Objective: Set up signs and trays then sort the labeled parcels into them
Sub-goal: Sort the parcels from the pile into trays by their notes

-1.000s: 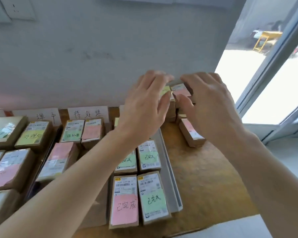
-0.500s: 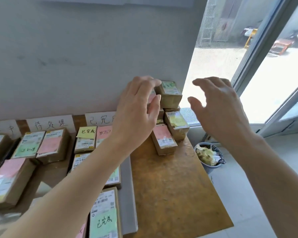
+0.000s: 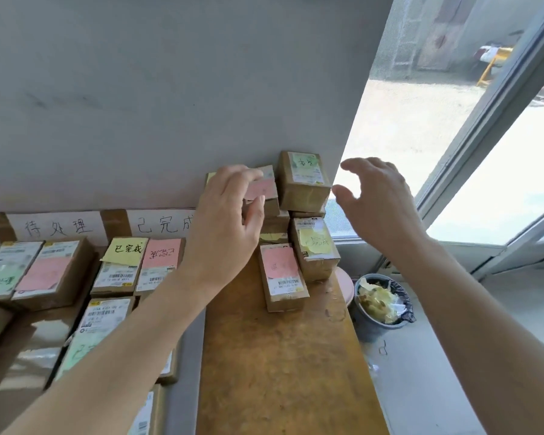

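The left hand (image 3: pixel 226 221) pinches the pink-noted parcel (image 3: pixel 264 191) on the stack, fingers on top and thumb against its front. The right hand (image 3: pixel 377 199) hovers spread and holding nothing, with the green-noted parcel (image 3: pixel 302 180) just to its left, between the two hands.

Head camera, single view: looks forward-down, close over table (image 3: pixel 283 365), facing wall.
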